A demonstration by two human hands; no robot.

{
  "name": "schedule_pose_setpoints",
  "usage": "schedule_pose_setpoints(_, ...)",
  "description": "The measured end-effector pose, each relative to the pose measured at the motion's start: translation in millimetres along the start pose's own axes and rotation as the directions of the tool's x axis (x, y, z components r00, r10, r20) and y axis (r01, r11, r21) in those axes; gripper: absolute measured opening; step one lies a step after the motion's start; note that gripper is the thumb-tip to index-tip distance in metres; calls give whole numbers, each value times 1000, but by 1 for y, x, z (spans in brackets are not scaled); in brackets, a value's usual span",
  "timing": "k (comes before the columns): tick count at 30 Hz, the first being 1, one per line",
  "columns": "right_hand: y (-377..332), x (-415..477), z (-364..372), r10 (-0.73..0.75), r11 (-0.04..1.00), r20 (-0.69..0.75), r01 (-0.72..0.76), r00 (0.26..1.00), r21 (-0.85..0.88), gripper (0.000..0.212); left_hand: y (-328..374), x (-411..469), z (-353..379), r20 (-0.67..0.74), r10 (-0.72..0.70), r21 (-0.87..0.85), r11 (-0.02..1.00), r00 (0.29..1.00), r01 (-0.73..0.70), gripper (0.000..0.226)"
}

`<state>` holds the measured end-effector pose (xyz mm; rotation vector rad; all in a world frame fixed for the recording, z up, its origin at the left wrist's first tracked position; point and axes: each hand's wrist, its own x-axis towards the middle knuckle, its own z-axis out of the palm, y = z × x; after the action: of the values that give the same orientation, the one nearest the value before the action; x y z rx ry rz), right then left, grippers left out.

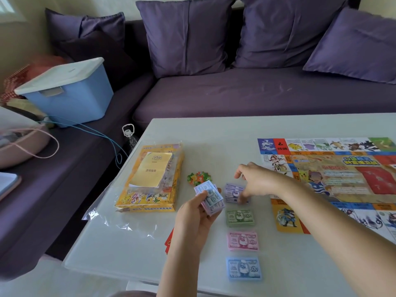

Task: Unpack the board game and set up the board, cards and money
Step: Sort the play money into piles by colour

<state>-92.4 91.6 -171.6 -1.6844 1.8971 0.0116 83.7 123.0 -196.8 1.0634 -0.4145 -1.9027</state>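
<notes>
Head view: sorting money. Your left hand [194,216] grips lilac paper banknotes [211,197]; right fingers [241,171] touch purple pile [232,189], grip unclear. Next: match colours.

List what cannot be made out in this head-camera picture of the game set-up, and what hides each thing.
Head view:
- Board: right part cut off by the frame edge.
- Red cards: mostly behind the wrist of the left hand, which holds notes.
- Purple pile: value covered by the right hand; its grip unclear.
- Bottle: only the top shows past the table edge.
</notes>
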Motion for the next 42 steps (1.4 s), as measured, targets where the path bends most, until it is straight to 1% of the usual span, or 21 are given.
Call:
schedule_pose_setpoints(4,-5,3,5,-34,998,-2,34,999,-58,53,-2,-1,2,20,-34,5,999,999,34,23)
schedule_pose_setpoints(8,-3,2,10,-56,998,-16,56,998,-37,37,-4,-2,3,18,-40,-16,999,999,40,23)
schedule_pose_setpoints(11,-4,0,12,-79,996,-33,78,996,-37,31,-4,-2,3,20,-45,-38,998,999,45,23)
schedule_pose_setpoints(19,-5,-5,21,-156,988,-114,153,981,-33,30,-5,-2,3,23,-62,-59,996,998,63,23)
schedule_pose_setpoints(26,-8,-9,24,-171,985,-157,172,973,-8,33,-3,-3,3,13,-69,-48,996,998,69,26)
schedule_pose_setpoints(33,-5,-6,28,-167,986,-183,169,969,-5,35,0,-5,1,-2,-14,13,1000,1000,14,27)
schedule_pose_setpoints(35,-4,-6,27,-157,984,-212,171,964,49,37,3,-8,1,15,18,42,999,1000,-18,25)
schedule_pose_setpoints(36,-4,-8,27,-159,977,-256,190,954,99,36,3,-10,2,22,37,48,998,999,-38,24)
schedule_pose_setpoints(38,-6,-14,24,-148,934,-376,255,915,253,24,4,-13,4,31,81,50,995,996,-83,21)
schedule_pose_setpoints(39,-8,-21,23,-113,881,-424,288,899,376,16,4,-14,5,35,103,51,993,994,-104,19)
schedule_pose_setpoints(40,-10,-29,22,-69,798,-442,315,895,514,11,3,-16,6,43,122,53,991,992,-124,18)
schedule_pose_setpoints(41,-12,-38,23,-40,701,-433,334,901,630,12,3,-18,6,55,140,61,988,989,-143,18)
schedule_pose_setpoints(42,-14,-46,25,-28,616,-414,342,910,710,14,2,-19,7,71,158,77,984,985,-163,17)
